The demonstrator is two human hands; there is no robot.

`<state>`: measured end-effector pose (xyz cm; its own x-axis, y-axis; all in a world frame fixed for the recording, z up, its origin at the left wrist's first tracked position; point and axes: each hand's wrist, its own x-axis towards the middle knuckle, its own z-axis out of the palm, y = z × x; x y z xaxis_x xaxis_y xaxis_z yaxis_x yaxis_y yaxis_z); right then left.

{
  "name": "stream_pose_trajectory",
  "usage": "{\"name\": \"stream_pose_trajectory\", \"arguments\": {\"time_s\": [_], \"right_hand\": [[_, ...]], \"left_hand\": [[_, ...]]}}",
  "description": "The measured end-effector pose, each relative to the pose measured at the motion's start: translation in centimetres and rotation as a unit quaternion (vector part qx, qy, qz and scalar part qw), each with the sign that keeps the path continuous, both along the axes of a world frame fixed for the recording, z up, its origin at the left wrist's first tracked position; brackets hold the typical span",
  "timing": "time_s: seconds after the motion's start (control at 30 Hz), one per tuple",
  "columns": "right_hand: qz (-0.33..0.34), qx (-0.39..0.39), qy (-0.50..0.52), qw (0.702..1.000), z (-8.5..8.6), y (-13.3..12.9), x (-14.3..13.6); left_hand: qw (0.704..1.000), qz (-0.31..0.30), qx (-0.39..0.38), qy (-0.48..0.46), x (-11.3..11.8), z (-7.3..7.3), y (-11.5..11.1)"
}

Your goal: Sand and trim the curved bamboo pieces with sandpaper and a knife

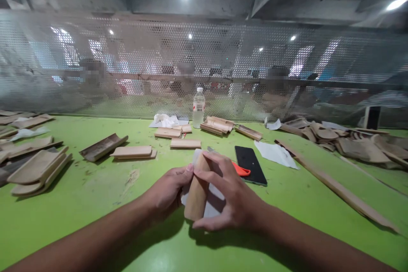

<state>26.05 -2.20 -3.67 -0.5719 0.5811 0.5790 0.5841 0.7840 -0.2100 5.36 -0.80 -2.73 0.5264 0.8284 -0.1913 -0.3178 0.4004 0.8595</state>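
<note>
- Head view: the left hand (167,193) and right hand (231,197) both close their fingers on a curved bamboo piece (196,193), held tilted over a pale sheet (213,204) just above the green worktop (95,204).
- The grip looks light at the tips; I judge the bamboo piece could slip and roll.
- Just right of the bamboo piece lie an orange-handled tool (240,170) and a black phone (250,165); a stray right elbow could knock them.

bamboo piece (196,193): light tan, curved slat, standing nearly on end, tilted slightly right, above the green table's near middle.
grey sheet (214,204): pale grey, thin, wrapped behind and beside the bamboo piece, touching it.
</note>
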Motion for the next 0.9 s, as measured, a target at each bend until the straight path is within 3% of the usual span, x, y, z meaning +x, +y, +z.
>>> {"name": "stream_pose_trajectory", "arguments": {"time_s": [0.13,0.27,0.43,0.57,0.73,0.9], "right_hand": [[-0.027,-0.015,0.001,1.0,-0.15,-0.05,-0.34],[0.029,0.011,-0.021,0.999,-0.03,-0.1,-0.55],[-0.006,0.007,-0.008,1.0,0.36,0.32,-0.54],[0.045,0.029,-0.019,0.998,0.2,0.09,-0.82],[0.017,0.027,-0.012,0.999,0.2,-0.08,-0.72],[0.044,0.03,-0.023,0.998,0.37,-0.05,-0.62]], "left_hand": [[1.0,0.005,-0.001,0.002,0.07,0.31,0.03],[1.0,0.023,-0.001,0.009,0.08,0.8,0.12],[0.999,0.028,-0.014,-0.004,-0.01,0.94,0.47],[0.999,0.036,-0.01,0.005,0.0,0.85,0.41],[1.0,0.021,-0.012,0.01,0.22,1.05,0.01],[1.0,0.008,-0.004,0.002,0.22,0.62,-0.02]]}}
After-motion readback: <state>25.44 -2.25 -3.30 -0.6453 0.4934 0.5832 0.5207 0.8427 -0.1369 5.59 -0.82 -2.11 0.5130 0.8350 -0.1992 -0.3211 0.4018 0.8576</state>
